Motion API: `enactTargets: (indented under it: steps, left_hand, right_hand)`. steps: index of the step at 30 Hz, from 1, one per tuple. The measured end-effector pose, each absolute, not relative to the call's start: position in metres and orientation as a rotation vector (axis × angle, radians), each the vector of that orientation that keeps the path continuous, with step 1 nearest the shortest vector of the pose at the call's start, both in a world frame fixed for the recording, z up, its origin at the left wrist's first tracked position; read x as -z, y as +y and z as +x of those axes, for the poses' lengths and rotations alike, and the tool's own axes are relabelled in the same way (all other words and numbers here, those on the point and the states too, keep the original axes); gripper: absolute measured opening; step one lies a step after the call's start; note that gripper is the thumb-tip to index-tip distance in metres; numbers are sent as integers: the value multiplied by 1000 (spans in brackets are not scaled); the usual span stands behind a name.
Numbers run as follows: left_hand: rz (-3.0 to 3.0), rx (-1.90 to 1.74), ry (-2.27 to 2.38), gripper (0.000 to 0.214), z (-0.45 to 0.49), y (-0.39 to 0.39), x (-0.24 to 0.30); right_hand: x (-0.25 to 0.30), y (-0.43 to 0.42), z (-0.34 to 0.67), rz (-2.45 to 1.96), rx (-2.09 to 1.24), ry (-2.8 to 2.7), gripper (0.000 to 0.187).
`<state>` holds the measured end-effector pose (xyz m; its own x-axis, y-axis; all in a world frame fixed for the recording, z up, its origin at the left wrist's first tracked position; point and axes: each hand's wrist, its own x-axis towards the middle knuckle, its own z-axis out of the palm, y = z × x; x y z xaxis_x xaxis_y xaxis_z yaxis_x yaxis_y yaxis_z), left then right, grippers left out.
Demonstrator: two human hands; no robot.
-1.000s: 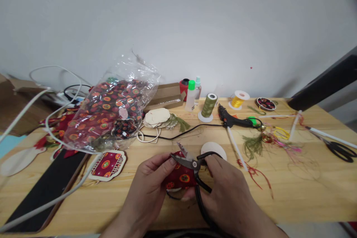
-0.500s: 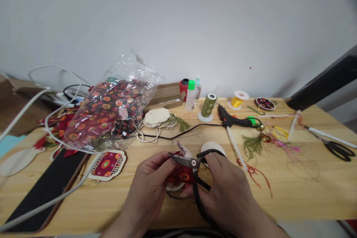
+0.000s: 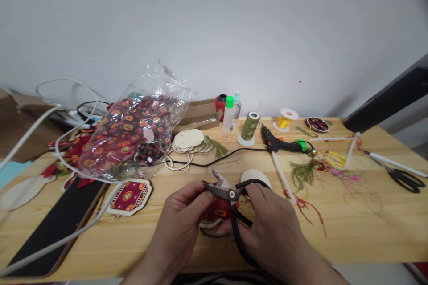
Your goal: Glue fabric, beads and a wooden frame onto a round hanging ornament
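Observation:
My right hand (image 3: 272, 220) is wrapped round the black handles of a pair of scissors (image 3: 232, 194), whose blades are spread apart and point to the left. Between finger and thumb, my left hand (image 3: 182, 220) pinches a piece of dark red patterned fabric (image 3: 214, 209) close to the lower blade. Under the fabric shows part of a pale-edged piece, mostly covered by the hands. A white round disc (image 3: 256, 178) lies on the table just behind my right hand.
A clear plastic bag of patterned fabric (image 3: 133, 129) lies at the left, near a fabric-covered plaque (image 3: 130, 197). Along the back stand a green thread spool (image 3: 250, 127), a bottle (image 3: 228, 116) and a glue gun (image 3: 277, 142). Other scissors (image 3: 406, 180) lie far right. A white cable (image 3: 80, 234) crosses the left front.
Hardly anything differs. Both hands keep their places, with the scissors and fabric shifted only very slightly.

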<state>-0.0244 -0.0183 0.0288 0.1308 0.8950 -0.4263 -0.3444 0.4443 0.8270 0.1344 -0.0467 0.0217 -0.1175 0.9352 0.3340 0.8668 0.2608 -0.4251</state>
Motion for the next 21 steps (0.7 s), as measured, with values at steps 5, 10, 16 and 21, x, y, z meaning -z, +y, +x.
enactTargets:
  steps: [5,10,16,21]
  left_hand:
    - [626,-996,1078,20,-24,-18,-29]
    - [630,-1000,1054,17,-24,-17,-28]
    - [691,-1021,1046,16,-25,-19,-24]
    - [703,-1038,1015,13,-27,-20,-21]
  right_hand:
    - [-21,-48,135,-1619,-199,-2001,19]
    - [-22,-49,136,-1630,-234,-1988,23]
    - [-24,-50,137,-1640,-295,-1991,19]
    - [-24,-49,137,-1662,-350,-1994,19]
